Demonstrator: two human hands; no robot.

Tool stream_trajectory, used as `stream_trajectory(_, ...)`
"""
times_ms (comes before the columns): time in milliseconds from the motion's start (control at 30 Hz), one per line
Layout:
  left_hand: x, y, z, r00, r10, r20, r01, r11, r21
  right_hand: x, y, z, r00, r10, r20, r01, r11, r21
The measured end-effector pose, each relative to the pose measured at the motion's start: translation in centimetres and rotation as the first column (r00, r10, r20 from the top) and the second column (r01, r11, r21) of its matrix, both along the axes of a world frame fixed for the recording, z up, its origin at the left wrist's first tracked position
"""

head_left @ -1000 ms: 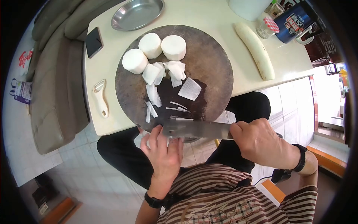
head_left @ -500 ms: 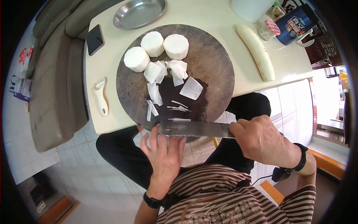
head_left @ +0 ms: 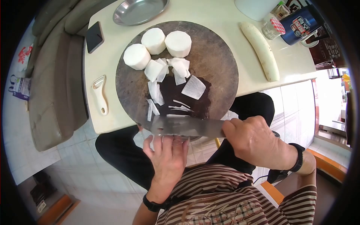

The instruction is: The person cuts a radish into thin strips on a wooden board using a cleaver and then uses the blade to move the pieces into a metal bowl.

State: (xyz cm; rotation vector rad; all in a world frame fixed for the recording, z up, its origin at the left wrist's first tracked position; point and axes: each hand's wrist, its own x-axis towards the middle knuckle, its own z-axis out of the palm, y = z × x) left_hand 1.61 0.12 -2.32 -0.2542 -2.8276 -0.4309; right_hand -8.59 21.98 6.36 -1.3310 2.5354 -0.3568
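Note:
My right hand [head_left: 255,140] is wrapped round the handle of a cleaver [head_left: 187,126], whose broad blade lies over the near edge of the round cutting board [head_left: 221,75]. Against the blade's near side are the bent fingers of my left hand [head_left: 167,157]; the blade hides the fingertips and whatever is under them. Thin white strips [head_left: 181,108] of what looks like white radish lie just beyond the blade. Farther back are a flat slice [head_left: 194,87], several overlapping slices [head_left: 154,70] and three thick peeled chunks [head_left: 178,44].
A whole white radish [head_left: 260,51] lies on the table [head_left: 112,120] at the right. Left of the board are a peeler [head_left: 99,94] and a phone [head_left: 95,37]. A metal dish [head_left: 140,11], a jar [head_left: 273,29] and a blue container [head_left: 300,26] stand toward the back.
The cleaver and my right hand have shifted slightly left, and the blade looks blurred. A strip by the blade has moved a little left. My left hand stays nearly in place.

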Motion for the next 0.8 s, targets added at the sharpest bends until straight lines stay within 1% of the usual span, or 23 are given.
stream_trajectory(100,-0.3,0.1,0.6,1.0,-0.019,0.003,0.019,1.0,-0.024,0.1,0.8,0.1,0.999,-0.032,0.027,0.032,0.999,0.019)
stream_trajectory(167,0.2,0.1,0.3,0.999,-0.021,0.024,0.021,1.0,-0.014,0.2,0.9,0.5,0.998,-0.012,0.056,0.012,1.0,0.011)
stream_trajectory(300,0.2,0.0,0.2,0.999,-0.024,0.021,0.024,1.0,-0.011,0.1,0.8,0.6,0.998,0.005,0.06,-0.005,1.0,0.004)
stream_trajectory(400,0.1,0.0,0.1,1.0,-0.026,-0.005,0.026,1.0,0.005,0.0,0.4,0.7,0.997,0.023,0.077,-0.028,0.998,0.054)
stream_trajectory(467,0.2,0.0,0.2,0.999,-0.035,-0.004,0.035,0.999,-0.01,0.4,-0.5,0.3,0.999,0.048,-0.012,-0.048,0.999,0.02)
stream_trajectory(600,0.3,0.2,0.6,1.0,-0.016,0.026,0.017,0.999,-0.048,0.1,-2.2,-0.6,0.996,0.083,-0.032,-0.081,0.996,0.047)
stream_trajectory(667,0.5,0.3,0.4,0.998,-0.006,0.062,0.005,1.0,0.008,-0.3,-1.7,-0.9,1.0,0.01,0.003,-0.009,0.998,-0.055)
stream_trajectory(800,0.7,0.3,0.0,0.998,-0.01,0.06,0.008,0.999,0.038,-0.3,-0.7,-0.1,1.0,0.023,0.006,-0.022,0.998,-0.054)
